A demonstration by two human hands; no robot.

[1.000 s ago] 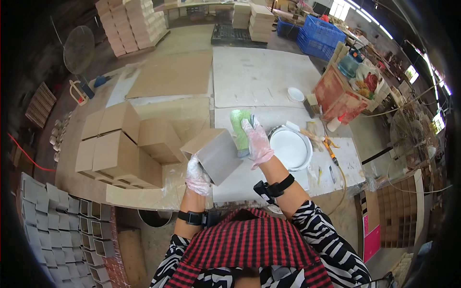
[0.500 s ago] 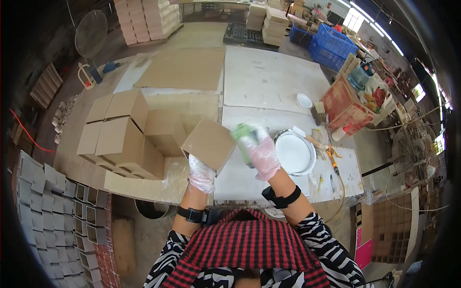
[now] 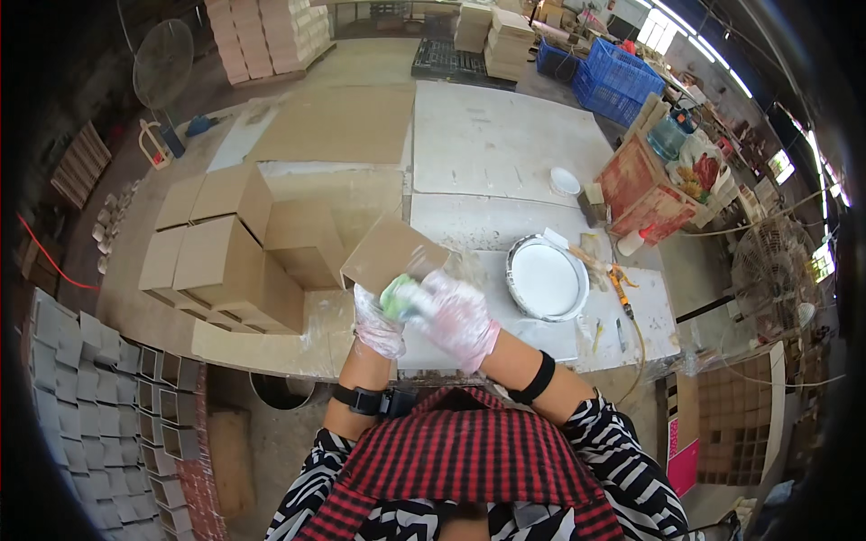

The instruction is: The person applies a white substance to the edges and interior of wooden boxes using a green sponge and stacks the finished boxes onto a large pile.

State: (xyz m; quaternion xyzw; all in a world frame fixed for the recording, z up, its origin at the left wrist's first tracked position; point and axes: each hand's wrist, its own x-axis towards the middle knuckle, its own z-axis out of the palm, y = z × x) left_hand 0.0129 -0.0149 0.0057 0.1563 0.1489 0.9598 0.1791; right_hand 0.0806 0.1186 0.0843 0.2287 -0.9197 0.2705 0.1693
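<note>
The left hand (image 3: pixel 379 326) holds a brown box (image 3: pixel 388 252) in its fingers, and the right hand (image 3: pixel 462 317) holds a green cloth (image 3: pixel 393 296).

Right hand (image 3: pixel 458 317) and green pad (image 3: pixel 397 296) look blurred

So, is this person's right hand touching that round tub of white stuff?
Apart. The head view shows a strip of pale work surface between the right hand and the round tub.
</note>
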